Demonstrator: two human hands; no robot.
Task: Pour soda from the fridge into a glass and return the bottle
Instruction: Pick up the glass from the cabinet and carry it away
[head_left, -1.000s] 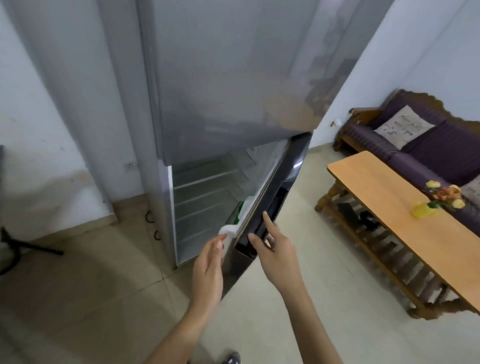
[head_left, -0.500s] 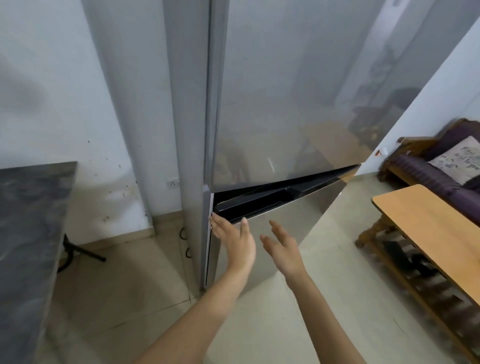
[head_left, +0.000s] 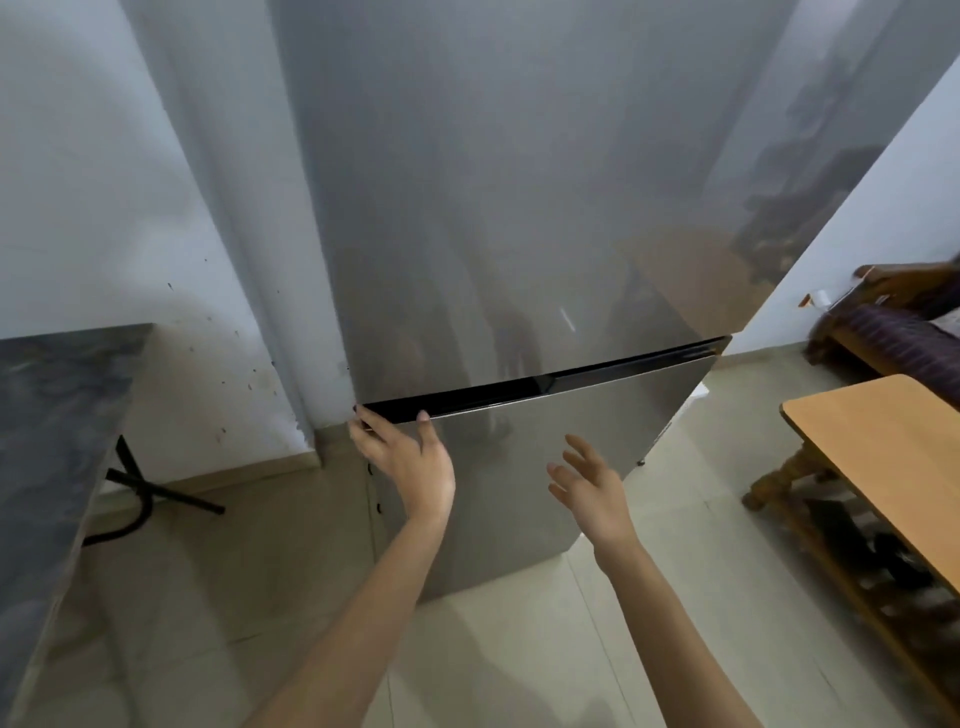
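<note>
A tall grey fridge (head_left: 519, 218) fills the middle of the view. Its lower door (head_left: 545, 457) lies flush with the body, a dark handle groove running along its top edge. My left hand (head_left: 402, 454) presses flat against the upper left corner of that door, fingers straight, fingertips at the groove. My right hand (head_left: 592, 483) hovers open just in front of the door's middle, fingers spread, touching nothing. No bottle or glass is in view.
A dark marble counter (head_left: 47, 447) stands at the left with a black stand leg (head_left: 140, 493) beneath it. A wooden coffee table (head_left: 878, 447) and a purple sofa (head_left: 904, 343) are at the right. Tiled floor lies in front.
The lower fridge door has swung from wide open to closed. My left hand followed it with a flat palm, and my right hand came off the door.
</note>
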